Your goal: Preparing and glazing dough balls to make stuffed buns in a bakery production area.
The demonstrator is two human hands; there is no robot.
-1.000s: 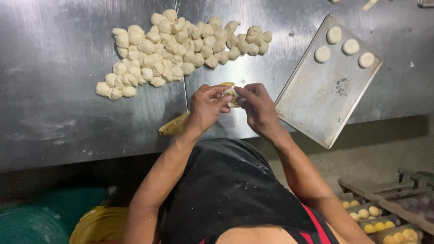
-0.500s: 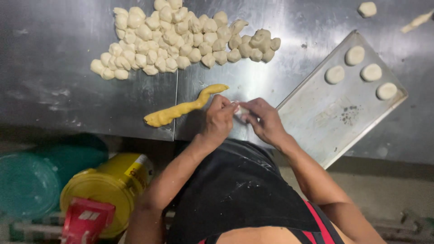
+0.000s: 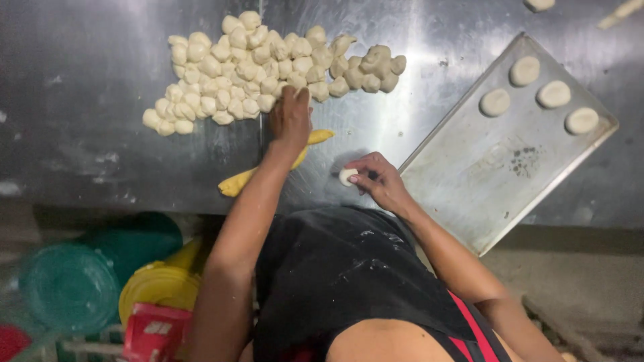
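Observation:
A heap of several small pale dough pieces (image 3: 255, 67) lies on the steel table (image 3: 87, 134). My left hand (image 3: 290, 115) reaches up to the heap's lower edge, fingers on the dough pieces there. Under that forearm lies a long yellow dough roll (image 3: 238, 181). My right hand (image 3: 377, 179) rests on the table near its front edge, fingertips pinching a small white dough ball (image 3: 347, 176). To the right sits a metal baking tray (image 3: 496, 167) at an angle, with flattened dough rounds (image 3: 554, 94) near its far corner.
Under the table's front edge at lower left stand a green round container (image 3: 67, 285), a yellow tub (image 3: 157, 288) and a red object (image 3: 154, 332). More dough bits (image 3: 540, 4) lie at the far right of the table. My black apron fills the lower middle.
My hands have separated: the left went up to the dough heap, the right stayed low with the small ball. The view has shifted slightly.

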